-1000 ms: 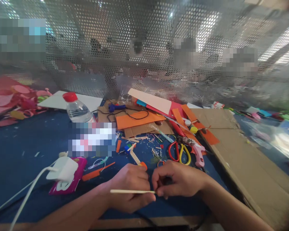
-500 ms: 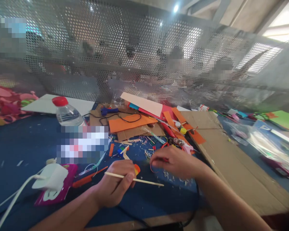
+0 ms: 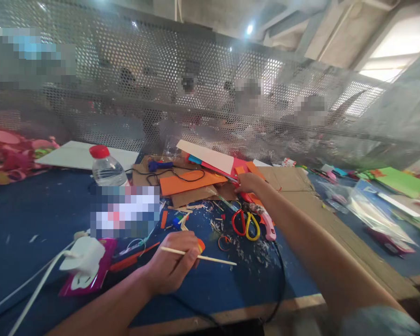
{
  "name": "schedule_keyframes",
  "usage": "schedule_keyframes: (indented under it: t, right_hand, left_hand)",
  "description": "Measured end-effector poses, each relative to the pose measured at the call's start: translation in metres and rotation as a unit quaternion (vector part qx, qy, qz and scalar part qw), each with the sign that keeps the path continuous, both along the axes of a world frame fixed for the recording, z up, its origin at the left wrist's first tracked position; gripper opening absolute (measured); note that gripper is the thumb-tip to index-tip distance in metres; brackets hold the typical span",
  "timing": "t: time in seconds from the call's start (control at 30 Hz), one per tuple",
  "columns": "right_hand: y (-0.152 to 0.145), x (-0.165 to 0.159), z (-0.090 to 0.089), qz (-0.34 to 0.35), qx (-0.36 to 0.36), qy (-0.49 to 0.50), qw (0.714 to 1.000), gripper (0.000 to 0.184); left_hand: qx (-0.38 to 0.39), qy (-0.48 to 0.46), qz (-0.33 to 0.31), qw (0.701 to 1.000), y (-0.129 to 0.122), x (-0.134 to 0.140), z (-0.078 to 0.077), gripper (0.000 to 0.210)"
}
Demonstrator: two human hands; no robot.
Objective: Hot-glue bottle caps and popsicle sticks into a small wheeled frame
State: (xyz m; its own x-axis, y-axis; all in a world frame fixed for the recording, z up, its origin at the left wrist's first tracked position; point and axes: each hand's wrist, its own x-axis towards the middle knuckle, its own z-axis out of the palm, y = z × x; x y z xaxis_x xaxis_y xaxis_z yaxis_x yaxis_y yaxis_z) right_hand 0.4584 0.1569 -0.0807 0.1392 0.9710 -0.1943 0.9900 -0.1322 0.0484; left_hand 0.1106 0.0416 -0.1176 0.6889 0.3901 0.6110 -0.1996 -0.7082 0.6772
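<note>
My left hand (image 3: 177,259) is closed around a thin wooden stick (image 3: 213,259), which lies crosswise and points right over the blue table. A small orange and yellow piece (image 3: 200,245) shows just behind its fingers; whether they hold it too, I cannot tell. My right hand (image 3: 249,183) reaches far forward, fingers down among the red and orange sheets and small items at the back. Its fingertips are mostly hidden. Nearer to me lie scissors (image 3: 245,225) with red and yellow handles, beside a pink tool with a cord (image 3: 269,226).
A red-capped bottle (image 3: 107,168) stands left, behind a white charger (image 3: 84,254) with cables. Orange sheets (image 3: 185,181) and a blue glue gun-like tool (image 3: 160,165) lie on cardboard. Shavings (image 3: 248,252) litter the middle. A large cardboard sheet (image 3: 336,242) covers the right side. Behind stands a perforated metal screen (image 3: 203,107).
My right hand has moved forward from above the shavings to the pile at the back, uncovering the scissors and the pink tool. The left hand keeps the stick, nearly in place.
</note>
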Motion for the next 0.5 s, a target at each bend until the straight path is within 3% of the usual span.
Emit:
schedule_keyframes:
  t: [0.2, 0.37, 0.43, 0.5]
  right_hand:
    - [0.001, 0.008, 0.002, -0.048, 0.012, 0.021, 0.999, 0.035]
    - [-0.014, 0.016, 0.034, -0.053, 0.027, 0.096, 0.994, 0.03]
    - [-0.028, 0.018, 0.049, -0.043, 0.033, 0.142, 0.988, 0.021]
    - [-0.046, 0.017, 0.058, -0.03, 0.058, 0.193, 0.979, 0.024]
  left_hand:
    - [-0.013, 0.0, 0.005, 1.0, 0.0, -0.001, 0.002, 0.049]
    - [-0.043, -0.006, 0.028, 0.999, 0.0, -0.001, 0.002, 0.051]
    - [-0.061, -0.01, 0.037, 0.997, 0.001, -0.001, 0.001, 0.051]
    - [-0.08, -0.022, 0.046, 0.996, 0.001, -0.001, 0.001, 0.052]
